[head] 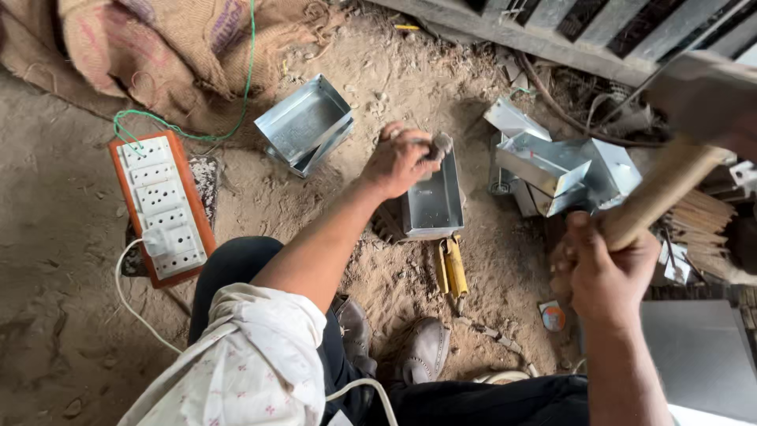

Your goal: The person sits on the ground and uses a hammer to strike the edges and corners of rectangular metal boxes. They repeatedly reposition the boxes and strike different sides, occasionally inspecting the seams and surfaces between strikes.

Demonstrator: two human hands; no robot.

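Sandy floor (71,331), left hand (398,162) gripping punch (438,145) on metal box (432,203), right hand (603,272) clenching hammer (694,134) raised right of box

white socket board (162,209), burlap sack (158,47), yellow-handled tool (453,267), green wire (236,95)

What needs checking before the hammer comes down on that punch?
1. Left hand grips punch: ok.
2. Punch tip seated on metal box: cannot tell, hand hides it.
3. Right hand holds hammer raised: ok.
4. Box flat on the ground: ok.
5. Fingers clear of punch top: not ok, they wrap close under it.
6. Yellow tool clear of box: ok, lies beside.
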